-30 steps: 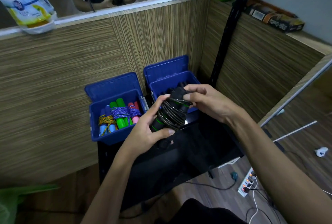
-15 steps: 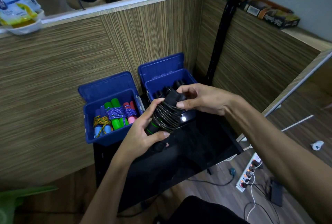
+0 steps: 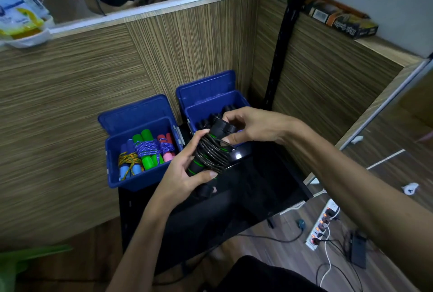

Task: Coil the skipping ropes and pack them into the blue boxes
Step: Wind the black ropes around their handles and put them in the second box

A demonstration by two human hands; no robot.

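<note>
Black table [image 3: 257, 188] against wood panelling: left box [image 3: 131, 174] filled with coiled ropes, right box [image 3: 199, 113] part-filled, black rope [image 3: 210, 153] nearly coiled, gripped by left hand [image 3: 185, 174], end pinched by right hand [image 3: 248, 127], unpacked.

Glossy blue plastic boxes [image 3: 140, 178]; striped wood-grain panels [image 3: 187, 52]; glossy black table [image 3: 269, 186].

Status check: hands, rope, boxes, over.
Left hand grips black skipping rope by its handles. Right hand pinches its top end. Held over right blue box; nothing blocking.

right box [image 3: 194, 115] contents mostly hidden by hands
</note>
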